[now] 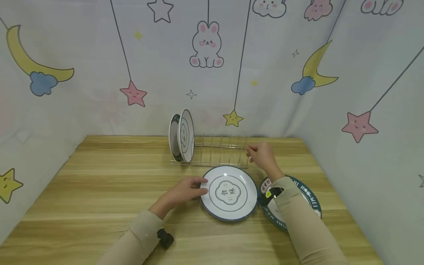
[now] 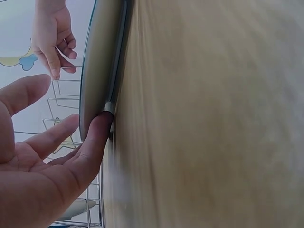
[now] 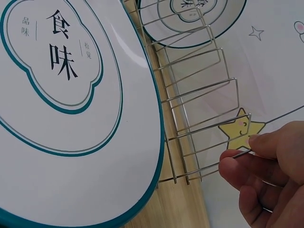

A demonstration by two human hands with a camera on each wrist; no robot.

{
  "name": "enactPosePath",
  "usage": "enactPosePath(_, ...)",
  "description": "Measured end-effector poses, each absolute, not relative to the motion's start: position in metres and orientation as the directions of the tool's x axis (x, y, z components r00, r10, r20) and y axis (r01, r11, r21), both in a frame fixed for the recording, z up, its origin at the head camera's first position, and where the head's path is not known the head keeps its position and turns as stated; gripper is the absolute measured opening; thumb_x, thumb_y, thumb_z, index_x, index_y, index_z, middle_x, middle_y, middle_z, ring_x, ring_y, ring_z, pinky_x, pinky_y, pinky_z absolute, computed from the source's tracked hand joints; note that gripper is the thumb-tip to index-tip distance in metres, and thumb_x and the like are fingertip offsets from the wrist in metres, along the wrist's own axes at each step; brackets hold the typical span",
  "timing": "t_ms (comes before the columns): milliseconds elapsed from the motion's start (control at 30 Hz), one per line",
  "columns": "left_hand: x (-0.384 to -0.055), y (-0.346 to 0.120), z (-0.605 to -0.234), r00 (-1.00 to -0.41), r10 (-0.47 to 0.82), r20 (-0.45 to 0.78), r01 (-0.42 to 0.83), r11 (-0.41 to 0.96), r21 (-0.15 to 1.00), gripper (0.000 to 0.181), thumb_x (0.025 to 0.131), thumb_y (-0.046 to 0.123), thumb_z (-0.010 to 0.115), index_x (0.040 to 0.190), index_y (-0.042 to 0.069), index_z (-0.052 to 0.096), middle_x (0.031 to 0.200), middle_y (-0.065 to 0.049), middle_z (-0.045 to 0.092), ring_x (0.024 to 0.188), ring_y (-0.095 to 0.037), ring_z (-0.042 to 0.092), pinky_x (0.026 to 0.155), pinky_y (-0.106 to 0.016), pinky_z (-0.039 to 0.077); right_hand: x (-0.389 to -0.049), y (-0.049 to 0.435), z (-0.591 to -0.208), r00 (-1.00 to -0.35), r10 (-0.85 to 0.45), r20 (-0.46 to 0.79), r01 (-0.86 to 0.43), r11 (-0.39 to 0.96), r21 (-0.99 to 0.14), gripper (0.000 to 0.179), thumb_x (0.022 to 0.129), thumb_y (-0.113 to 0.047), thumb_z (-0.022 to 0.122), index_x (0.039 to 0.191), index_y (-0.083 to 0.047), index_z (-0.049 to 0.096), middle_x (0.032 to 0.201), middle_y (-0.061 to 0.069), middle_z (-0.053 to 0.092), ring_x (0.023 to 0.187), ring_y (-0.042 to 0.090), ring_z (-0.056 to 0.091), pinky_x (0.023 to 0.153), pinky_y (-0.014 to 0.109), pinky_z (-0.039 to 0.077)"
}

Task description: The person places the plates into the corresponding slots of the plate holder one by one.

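A white plate (image 1: 228,213) with a dark rim and printed characters lies on the table. At its left edge is my left hand (image 1: 182,191). The left wrist view shows a finger (image 2: 97,130) touching the plate's edge low down, while the thumb stands apart above it. Behind the plate is a wire dish rack (image 1: 220,163). My right hand (image 1: 262,156) pinches the rack's right end wire between thumb and index finger (image 3: 230,167). Two plates stand on edge in the rack's left end, the nearer one (image 1: 187,136) showing its printed face.
Under my right forearm lies another plate (image 1: 309,197) with a dark green lettered rim, partly hidden by the sleeve. The wooden table (image 1: 109,191) meets a printed cloth backdrop (image 1: 159,73) behind the rack and at both sides.
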State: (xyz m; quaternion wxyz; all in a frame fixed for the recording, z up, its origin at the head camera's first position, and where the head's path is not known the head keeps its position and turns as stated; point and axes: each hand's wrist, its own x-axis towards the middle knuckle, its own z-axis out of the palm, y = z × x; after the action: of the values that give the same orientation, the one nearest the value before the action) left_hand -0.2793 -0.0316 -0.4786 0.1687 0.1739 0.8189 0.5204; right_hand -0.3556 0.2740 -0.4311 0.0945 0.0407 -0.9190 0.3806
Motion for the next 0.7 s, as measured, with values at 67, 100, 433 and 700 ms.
enactPosePath(67,-0.279,-0.031,-0.478,-0.881,0.465,-0.092,0.110,0.390,0.914,0.044,0.093,0.023,0.069,0.131,0.003,0.062,0.143,-0.019,0.048,0.132,-0.035,0.045,0.109,-0.048,0.039,-0.355,0.274,-0.430,-0.979,0.002,0.202,-0.141,0.706,-0.694,0.028,0.100,-0.015,0.060,0.122,0.001,0.068,0.086,0.011,0.072,0.070,0.031,0.070,0.047,0.023,0.047)
enactPosePath(100,-0.279,-0.030,-0.478,-0.880,0.465,-0.094,0.105,0.385,0.917,0.043,0.093,0.023,0.069,0.131,0.003,0.061,0.143,-0.019,0.048,0.132,-0.035,0.045,0.109,-0.048,0.039,-0.354,0.274,-0.429,-0.980,0.006,0.200,-0.138,0.707,-0.694,0.028,0.100,-0.016,0.061,0.122,0.000,0.068,0.087,0.012,0.072,0.070,0.031,0.070,0.047,0.022,0.047)
enactPosePath(433,-0.279,-0.023,-0.477,-0.893,0.424,-0.150,0.024,0.378,0.925,0.043,0.092,0.021,0.070,0.130,0.003,0.061,0.144,-0.017,0.048,0.134,-0.034,0.042,0.111,-0.049,0.036,-0.354,0.274,-0.431,-0.979,0.005,0.205,-0.144,0.694,-0.705,0.028,0.099,-0.014,0.061,0.122,0.001,0.068,0.088,0.011,0.073,0.069,0.030,0.070,0.048,0.022,0.048)
enactPosePath(700,-0.277,-0.020,-0.476,-0.902,0.390,-0.186,-0.028,0.377,0.926,0.042,0.090,0.021,0.072,0.128,0.006,0.064,0.143,-0.016,0.048,0.135,-0.032,0.040,0.113,-0.049,0.032,-0.352,0.274,-0.430,-0.982,0.011,0.186,-0.128,0.684,-0.719,0.026,0.099,-0.015,0.061,0.119,-0.002,0.070,0.086,0.010,0.073,0.070,0.031,0.070,0.050,0.023,0.051)
